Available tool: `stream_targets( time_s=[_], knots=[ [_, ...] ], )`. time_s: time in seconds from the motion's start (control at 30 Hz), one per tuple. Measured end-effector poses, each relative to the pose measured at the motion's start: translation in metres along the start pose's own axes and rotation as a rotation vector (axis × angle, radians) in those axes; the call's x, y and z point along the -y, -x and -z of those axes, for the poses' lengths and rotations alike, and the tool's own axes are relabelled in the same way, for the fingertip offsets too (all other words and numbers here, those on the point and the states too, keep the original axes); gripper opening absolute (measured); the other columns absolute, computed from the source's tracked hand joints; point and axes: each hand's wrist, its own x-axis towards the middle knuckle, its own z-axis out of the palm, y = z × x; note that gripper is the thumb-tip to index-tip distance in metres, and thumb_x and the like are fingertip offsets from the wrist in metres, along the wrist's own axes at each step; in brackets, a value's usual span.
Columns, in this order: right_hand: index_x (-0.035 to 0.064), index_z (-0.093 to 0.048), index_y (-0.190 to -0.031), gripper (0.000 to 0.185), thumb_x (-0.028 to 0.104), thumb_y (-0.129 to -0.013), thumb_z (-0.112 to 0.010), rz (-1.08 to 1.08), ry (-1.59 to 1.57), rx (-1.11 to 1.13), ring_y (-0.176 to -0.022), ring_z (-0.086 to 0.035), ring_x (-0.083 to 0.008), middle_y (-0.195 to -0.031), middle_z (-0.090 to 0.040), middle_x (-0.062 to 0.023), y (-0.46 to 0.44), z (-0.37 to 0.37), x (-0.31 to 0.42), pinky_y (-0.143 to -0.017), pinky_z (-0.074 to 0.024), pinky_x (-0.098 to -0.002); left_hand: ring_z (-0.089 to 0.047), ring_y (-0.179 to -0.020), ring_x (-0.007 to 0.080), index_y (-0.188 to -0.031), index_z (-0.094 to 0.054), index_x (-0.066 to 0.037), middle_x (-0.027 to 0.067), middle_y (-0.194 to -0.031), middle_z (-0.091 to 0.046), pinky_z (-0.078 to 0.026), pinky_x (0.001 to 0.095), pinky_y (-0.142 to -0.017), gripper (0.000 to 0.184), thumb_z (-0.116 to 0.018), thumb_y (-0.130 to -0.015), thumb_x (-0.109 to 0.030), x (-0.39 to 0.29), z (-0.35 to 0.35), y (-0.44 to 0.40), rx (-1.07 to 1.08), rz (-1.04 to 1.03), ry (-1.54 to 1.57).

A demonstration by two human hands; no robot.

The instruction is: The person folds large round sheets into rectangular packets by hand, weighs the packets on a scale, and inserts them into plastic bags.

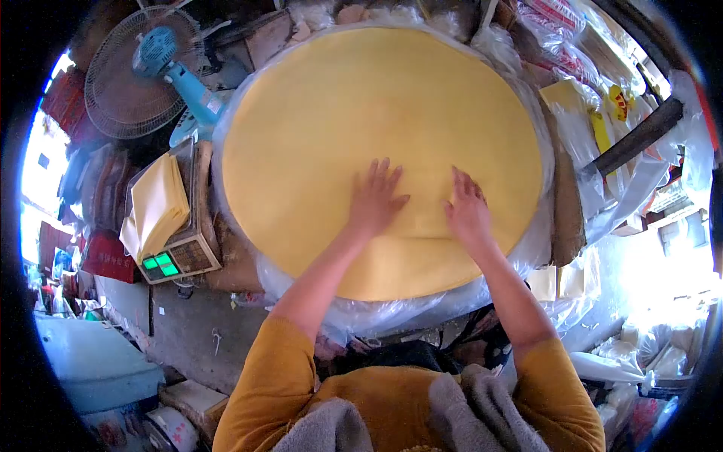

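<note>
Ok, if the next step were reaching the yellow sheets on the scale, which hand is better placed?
Probably the left hand: the yellow sheets and scale are on its side, while the right hand lies farther across the round yellow surface.

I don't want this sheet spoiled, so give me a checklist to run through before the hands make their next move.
1. Left hand on the round yellow sheet: ok, palm down, fingers spread.
2. Right hand free of tools: ok, none visible.
3. Sheet surface smooth: not ok, a ripple shows near the hands.
4. Scale free: not ok, folded yellow sheets lie on it.
5. Scale reading: cannot tell, too small.
6. Fan stopped: cannot tell from one still.
</note>
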Motion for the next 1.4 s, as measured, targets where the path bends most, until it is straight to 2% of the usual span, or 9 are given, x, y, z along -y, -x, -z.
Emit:
stream_targets(
  time_s=[0.07, 0.43, 0.57, 0.67, 0.93, 0.97, 1.17, 1.3, 1.4],
  knots=[
    [0.0163, -0.024, -0.139, 0.061, 0.032, -0.087, -0.050, 0.265, 0.396, -0.164, -0.133, -0.018, -0.0318, -0.143, -0.023, -0.0106, 0.000, 0.005, 0.015, -0.101, -0.0200, -0.0588, -0.015, -0.135, 0.0274, -0.139, -0.024, -0.017, 0.0097, -0.146, -0.018, -0.010, 0.0558, -0.106, 0.062, -0.037, -0.088, -0.051, -0.006, -0.006, -0.004, 0.064, 0.015, -0.013],
    [0.0078, -0.030, -0.135, 0.054, 0.029, -0.088, -0.045, 0.224, 0.259, 0.110, -0.133, -0.018, -0.0293, -0.143, -0.024, -0.0134, -0.038, -0.046, -0.029, -0.107, -0.0139, -0.0490, -0.022, -0.132, 0.0262, -0.134, -0.035, -0.014, 0.0132, -0.139, -0.032, -0.009, 0.0606, -0.103, 0.061, -0.056, -0.082, -0.039, 0.001, -0.002, -0.006, 0.144, 0.076, 0.099],
    [0.0003, -0.032, -0.133, 0.049, 0.021, -0.090, -0.041, 0.108, 0.076, -0.240, -0.130, -0.026, -0.0328, -0.139, -0.030, -0.0198, -0.001, -0.045, -0.080, -0.108, -0.0186, -0.0392, -0.044, -0.114, 0.0312, -0.107, -0.056, -0.004, 0.0240, -0.115, -0.050, -0.033, 0.0527, -0.093, 0.051, -0.070, -0.062, -0.024, 0.003, 0.037, 0.023, 0.237, 0.159, 0.206],
    [0.0008, -0.035, -0.131, 0.046, 0.024, -0.091, -0.040, 0.027, 0.174, -0.253, -0.130, -0.026, -0.0317, -0.139, -0.031, -0.0178, 0.024, -0.041, -0.098, -0.107, -0.0199, -0.0407, -0.053, -0.100, 0.0275, -0.103, -0.057, -0.003, 0.0184, -0.102, -0.057, -0.039, 0.0414, -0.088, 0.044, -0.068, -0.065, -0.021, 0.029, -0.020, 0.039, 0.303, 0.208, 0.384],
    [0.0093, -0.039, -0.129, 0.039, 0.019, -0.091, -0.037, 0.053, 0.487, -0.297, -0.131, -0.026, -0.0255, -0.138, -0.035, -0.0069, 0.060, -0.047, -0.075, -0.105, -0.0200, -0.0462, -0.056, -0.099, 0.0204, -0.108, -0.056, 0.001, 0.0151, -0.105, -0.060, -0.045, 0.0321, -0.083, 0.048, -0.070, -0.065, -0.015, 0.112, 0.176, 0.145, -0.353, 0.487, 1.258],
    [0.0096, -0.038, -0.129, 0.039, 0.018, -0.091, -0.037, 0.033, 0.494, -0.283, -0.131, -0.026, -0.0256, -0.138, -0.034, -0.0068, 0.062, -0.042, -0.065, -0.105, -0.0198, -0.0462, -0.055, -0.101, 0.0196, -0.113, -0.053, 0.002, 0.0137, -0.110, -0.057, -0.044, 0.0313, -0.087, 0.054, -0.071, -0.065, -0.014, 0.140, 0.196, 0.152, -0.441, 0.493, 0.972],
    [0.0081, -0.036, -0.130, 0.043, 0.018, -0.089, -0.042, 0.059, 0.494, -0.259, -0.131, -0.026, -0.0279, -0.138, -0.033, -0.0115, 0.060, -0.041, -0.064, -0.105, -0.0211, -0.0464, -0.062, -0.078, 0.0150, -0.107, -0.055, 0.000, 0.0072, -0.093, -0.064, -0.051, 0.0282, -0.073, 0.041, -0.070, -0.069, -0.004, 0.239, 0.296, 0.199, -0.842, 0.541, 1.174],
    [0.0058, -0.036, -0.131, 0.051, 0.018, -0.084, -0.051, 0.138, 0.132, -0.147, -0.128, -0.030, -0.0335, -0.137, -0.034, -0.0171, 0.014, -0.070, -0.088, -0.104, -0.0243, -0.0464, -0.062, -0.079, 0.0140, -0.102, -0.058, 0.002, 0.0090, -0.090, -0.064, -0.050, 0.0294, -0.071, 0.034, -0.066, -0.073, -0.013, 0.216, 0.287, 0.192, -0.758, 0.363, 0.862],
    [0.0016, -0.039, -0.128, 0.053, 0.011, -0.080, -0.058, 0.634, 0.089, -0.357, -0.127, -0.031, -0.0343, -0.133, -0.037, -0.0212, 0.053, -0.002, 0.139, -0.104, -0.0251, -0.0449, -0.063, -0.077, 0.0160, -0.102, -0.060, 0.000, 0.0104, -0.088, -0.066, -0.049, 0.0291, -0.071, 0.034, -0.068, -0.073, -0.016, 0.175, 0.260, 0.179, -0.565, 0.357, 0.680]
  ],
)
